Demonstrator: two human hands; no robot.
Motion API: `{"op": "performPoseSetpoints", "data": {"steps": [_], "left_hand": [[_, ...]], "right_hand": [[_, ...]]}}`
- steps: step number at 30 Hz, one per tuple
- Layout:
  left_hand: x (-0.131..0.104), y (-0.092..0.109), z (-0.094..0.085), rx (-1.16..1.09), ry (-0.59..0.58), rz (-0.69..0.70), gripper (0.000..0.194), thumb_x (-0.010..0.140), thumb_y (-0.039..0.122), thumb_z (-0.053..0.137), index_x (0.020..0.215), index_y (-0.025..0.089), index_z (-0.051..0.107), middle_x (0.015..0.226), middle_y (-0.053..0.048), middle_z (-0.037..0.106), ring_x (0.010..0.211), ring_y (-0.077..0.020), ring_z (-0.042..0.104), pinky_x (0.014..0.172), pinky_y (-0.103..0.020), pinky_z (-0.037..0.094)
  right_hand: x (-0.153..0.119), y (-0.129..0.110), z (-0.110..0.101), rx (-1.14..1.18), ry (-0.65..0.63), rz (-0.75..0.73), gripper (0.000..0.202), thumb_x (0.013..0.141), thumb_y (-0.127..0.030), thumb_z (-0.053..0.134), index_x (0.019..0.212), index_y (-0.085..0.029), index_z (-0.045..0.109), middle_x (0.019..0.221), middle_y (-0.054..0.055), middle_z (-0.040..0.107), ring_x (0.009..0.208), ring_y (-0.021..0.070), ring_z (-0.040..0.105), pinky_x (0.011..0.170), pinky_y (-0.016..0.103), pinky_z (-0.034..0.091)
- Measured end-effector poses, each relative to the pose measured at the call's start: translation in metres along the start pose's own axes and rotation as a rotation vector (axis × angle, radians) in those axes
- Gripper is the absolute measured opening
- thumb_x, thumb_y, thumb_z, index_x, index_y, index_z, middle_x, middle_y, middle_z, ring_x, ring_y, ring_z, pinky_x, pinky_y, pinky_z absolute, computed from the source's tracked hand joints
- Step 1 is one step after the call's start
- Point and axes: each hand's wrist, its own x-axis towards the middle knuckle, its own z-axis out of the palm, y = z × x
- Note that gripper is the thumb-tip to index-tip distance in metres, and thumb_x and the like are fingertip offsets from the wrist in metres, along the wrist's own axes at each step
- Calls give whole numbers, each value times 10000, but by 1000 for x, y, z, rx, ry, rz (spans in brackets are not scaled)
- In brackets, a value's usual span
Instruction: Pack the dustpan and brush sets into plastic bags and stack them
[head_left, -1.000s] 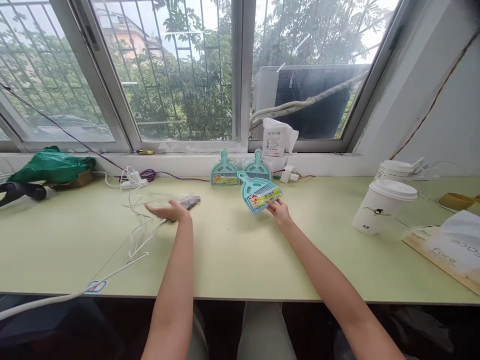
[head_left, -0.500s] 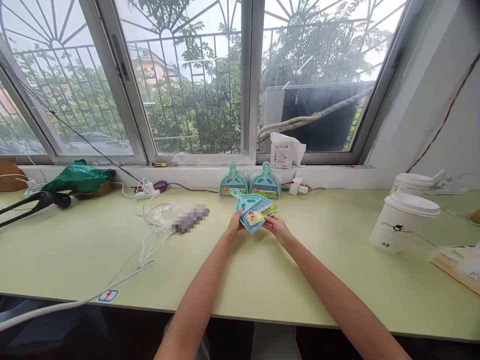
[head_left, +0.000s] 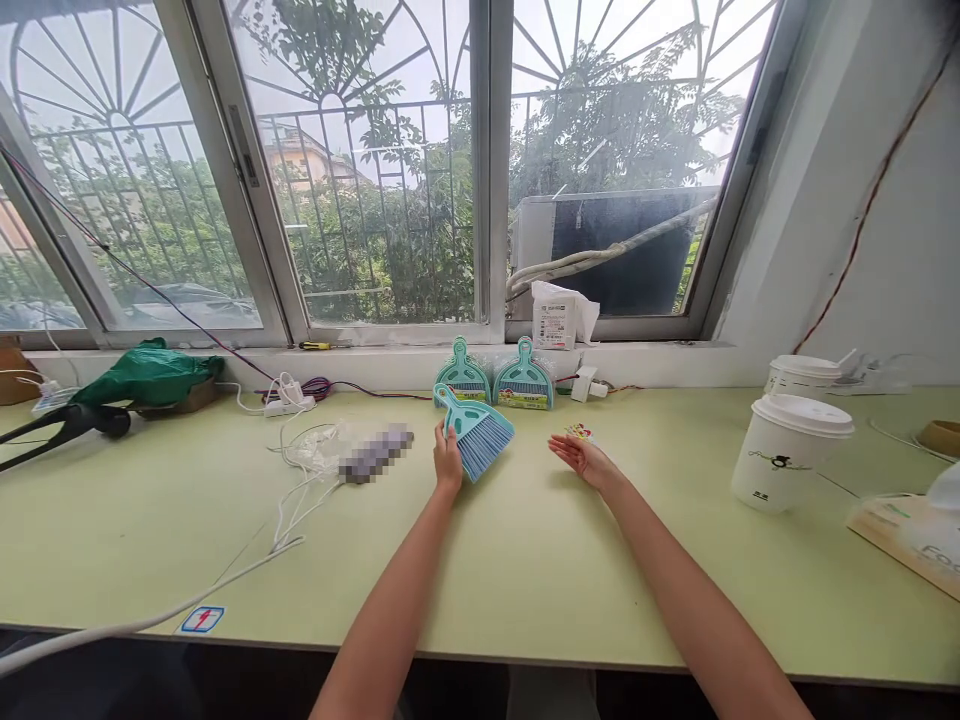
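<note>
My left hand [head_left: 448, 460] is closed round the left side of a mint-green dustpan [head_left: 452, 408] with a small brush [head_left: 486, 443] nested in it. The set is tilted above the table, blue bristles toward me. Off to the right, my right hand [head_left: 589, 465] has its fingers stretched out, palm partly up. Just behind those fingers shows a colourful printed label [head_left: 579, 431], partly hidden by the hand; whether they touch I cannot tell. Two similar dustpan sets, a left one [head_left: 463, 372] and a right one [head_left: 523, 375], stand wrapped against the wall with their labels on.
White cables [head_left: 281, 520] and a power strip [head_left: 289, 396] lie at left, near a green plastic bag [head_left: 154, 372]. Lidded paper cups, the nearer one [head_left: 780, 465] large, and a tissue pack [head_left: 907, 530] stand at right. A white box [head_left: 553, 322] sits on the sill.
The printed label has come off the dustpan set and is now by my right hand, which has moved right, away from the set. My left hand still holds the set, shifted slightly left.
</note>
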Motion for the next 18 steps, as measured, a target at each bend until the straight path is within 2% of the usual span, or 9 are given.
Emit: {"op": "performPoseSetpoints", "data": {"steps": [1,3,6,8,11,14,16,18], "left_hand": [[-4,1,3,16,-16,-11,453,953,487,332,1284,215,478,1225,-110,602,1159,-221,558,921,-317,436],[-15,6,12,58,-89,13,478,954,495,313,1289,195,475,1225,-119,606,1130,-227,573,914,-323,433],[-37,17,25,165,-317,178,519,952,521,303,1338,205,445,1156,-103,645,1011,-229,620,874,-327,437],[-51,25,30,216,-416,271,551,950,545,291,1370,215,423,1087,-95,671,930,-232,637,827,-323,444],[-64,36,32,299,-451,333,593,950,568,255,1398,210,406,950,-93,690,815,-238,638,760,-323,442],[-64,41,27,335,-446,360,590,958,561,231,1389,210,429,831,-70,678,723,-225,613,730,-319,433],[-60,42,24,287,-458,380,559,965,542,233,1351,222,480,889,-66,682,764,-215,613,762,-311,434],[-56,44,23,225,-505,388,532,969,521,240,1323,233,514,1002,-65,679,854,-209,616,811,-303,435]], "right_hand": [[-5,0,9,-115,-24,-38,194,899,-222,510,929,-121,673,978,130,706,787,162,704,722,270,579],[-16,3,32,-393,21,-248,246,895,-313,515,1000,-152,669,1033,110,690,755,179,685,729,334,562],[-33,13,65,-842,61,-704,267,897,-377,494,1009,-211,670,1117,70,655,986,217,620,901,383,479],[-41,19,77,-1036,122,-842,287,914,-399,460,1025,-210,645,1101,76,647,1072,239,558,930,387,433],[-45,23,79,-1150,283,-837,315,946,-398,385,1055,-184,588,1074,96,637,1049,256,534,835,361,426],[-44,18,73,-1234,266,-836,313,965,-381,342,980,-188,588,1023,89,633,995,246,538,781,333,400],[-43,14,70,-1268,274,-859,337,974,-370,314,892,-188,585,954,88,618,941,235,537,760,323,383],[-42,12,68,-1273,366,-882,353,977,-360,292,834,-185,563,914,92,594,912,230,524,746,318,368]]}}
